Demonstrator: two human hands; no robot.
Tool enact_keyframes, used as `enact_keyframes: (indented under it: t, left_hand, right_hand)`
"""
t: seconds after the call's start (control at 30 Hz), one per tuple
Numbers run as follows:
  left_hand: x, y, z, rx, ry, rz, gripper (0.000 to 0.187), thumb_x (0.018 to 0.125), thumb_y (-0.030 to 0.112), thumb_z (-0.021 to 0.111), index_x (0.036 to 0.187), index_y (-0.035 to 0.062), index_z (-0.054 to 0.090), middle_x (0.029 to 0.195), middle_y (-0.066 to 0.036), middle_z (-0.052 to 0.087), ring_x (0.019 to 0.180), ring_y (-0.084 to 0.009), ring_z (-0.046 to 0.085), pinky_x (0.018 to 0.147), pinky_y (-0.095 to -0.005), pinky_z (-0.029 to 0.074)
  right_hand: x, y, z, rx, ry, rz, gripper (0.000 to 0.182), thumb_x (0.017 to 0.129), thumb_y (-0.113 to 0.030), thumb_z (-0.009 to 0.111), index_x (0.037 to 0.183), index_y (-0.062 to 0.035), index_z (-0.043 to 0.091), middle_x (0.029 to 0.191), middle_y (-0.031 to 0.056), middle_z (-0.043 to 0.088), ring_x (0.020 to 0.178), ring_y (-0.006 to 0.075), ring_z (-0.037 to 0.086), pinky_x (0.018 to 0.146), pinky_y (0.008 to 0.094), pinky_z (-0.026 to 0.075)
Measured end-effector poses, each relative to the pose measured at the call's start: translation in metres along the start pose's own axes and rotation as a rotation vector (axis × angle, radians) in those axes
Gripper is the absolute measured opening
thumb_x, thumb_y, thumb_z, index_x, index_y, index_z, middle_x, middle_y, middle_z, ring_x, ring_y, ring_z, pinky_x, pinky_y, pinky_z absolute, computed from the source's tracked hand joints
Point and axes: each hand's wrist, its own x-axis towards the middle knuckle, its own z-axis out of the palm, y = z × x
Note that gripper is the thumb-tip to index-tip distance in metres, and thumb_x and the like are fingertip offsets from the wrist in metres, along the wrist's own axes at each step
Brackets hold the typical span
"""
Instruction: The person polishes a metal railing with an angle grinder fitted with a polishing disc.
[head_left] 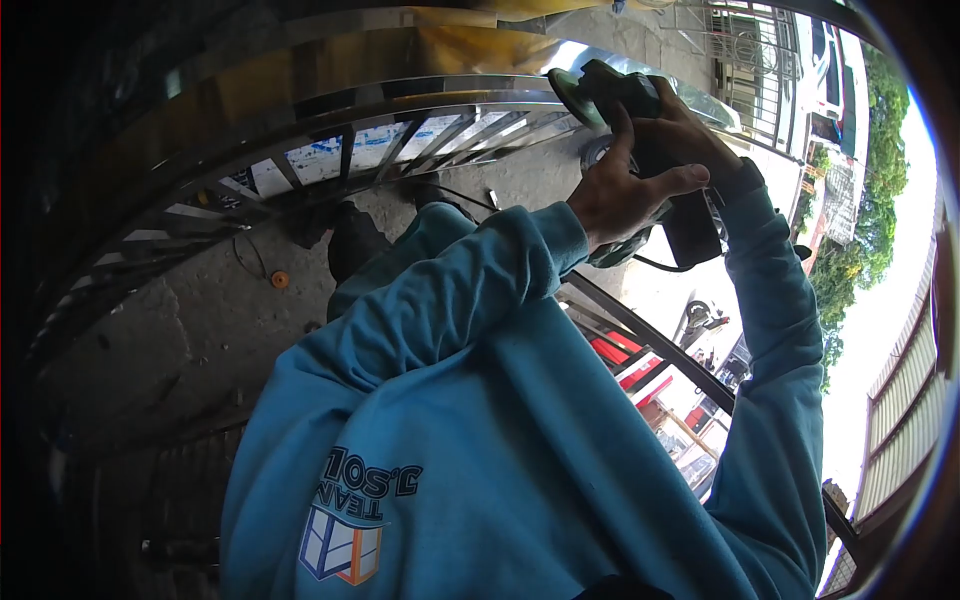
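Observation:
Both of my hands grip a dark green and black angle grinder (612,88) held out in front of me. My left hand (622,195) wraps the lower part of its body, thumb pointing right. Above it, my right hand (690,130) clasps the upper part of the body. The grinder's round disc (566,96) sits right beside the curved top rail of a shiny stainless steel gate (400,95) with slanted bars. My teal hoodie sleeves and chest (480,430) fill the lower half of the view.
Rough concrete floor (200,320) lies below, with a small orange round object (280,279) and my dark shoe (355,240) on it. A black cable trails from the grinder. Red metal items (625,355) stand at right. Another metal gate (750,60), a white vehicle and trees are beyond.

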Motion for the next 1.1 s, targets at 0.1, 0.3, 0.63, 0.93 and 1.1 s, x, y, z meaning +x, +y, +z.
enact_keyframes:
  t: [0.1,0.3,0.63,0.93,1.1]
  left_hand:
    - [-0.010,-0.004,0.008,-0.106,-0.025,-0.099,0.130,0.080,0.056,0.075,0.150,-0.0084,-0.013,0.141,-0.029,0.040,0.131,-0.0355,0.047,0.113,-0.0364,0.036]
    - [-0.023,-0.008,0.019,-0.040,-0.048,-0.099,0.135,0.079,0.056,0.076,0.149,-0.0057,-0.021,0.143,-0.030,0.036,0.130,-0.0373,0.048,0.112,-0.0390,0.037]
    - [-0.031,-0.007,0.006,0.006,0.263,0.112,0.118,0.085,0.039,0.076,0.154,0.0035,-0.012,0.140,-0.021,0.043,0.123,-0.0271,0.055,0.107,-0.0339,0.042]
    - [0.042,-0.039,0.029,0.012,0.127,-0.058,0.122,0.083,0.045,0.075,0.154,0.0026,-0.015,0.143,-0.025,0.038,0.129,-0.0306,0.049,0.110,-0.0372,0.039]
    - [0.116,-0.078,0.045,0.099,0.121,-0.187,0.110,0.084,0.052,0.067,0.157,0.0101,-0.003,0.138,-0.023,0.046,0.120,-0.0295,0.057,0.104,-0.0384,0.045]
  right_hand:
    - [-0.020,0.011,0.005,0.210,-0.076,0.042,0.058,0.086,-0.025,0.072,0.135,-0.0025,0.049,0.126,0.0168,0.046,0.112,0.0259,0.055,0.093,0.0357,0.049]
    - [-0.046,-0.037,0.023,0.268,0.170,0.198,0.074,0.082,-0.023,0.076,0.138,0.0010,0.034,0.114,0.0171,0.058,0.098,0.0222,0.062,0.080,0.0330,0.054]
    - [0.022,-0.047,0.037,-0.016,0.200,-0.145,0.079,0.077,-0.037,0.079,0.128,0.0033,0.034,0.105,0.0268,0.061,0.084,0.0290,0.067,0.067,0.0373,0.057]
    - [0.017,0.045,-0.003,-0.082,0.237,-0.149,0.086,0.074,-0.038,0.082,0.130,0.0079,0.035,0.106,0.0243,0.060,0.094,0.0277,0.065,0.076,0.0352,0.055]
    - [-0.003,0.107,-0.038,0.139,0.311,0.154,0.078,0.075,-0.035,0.082,0.131,0.0025,0.043,0.111,0.0218,0.056,0.098,0.0315,0.064,0.082,0.0386,0.053]
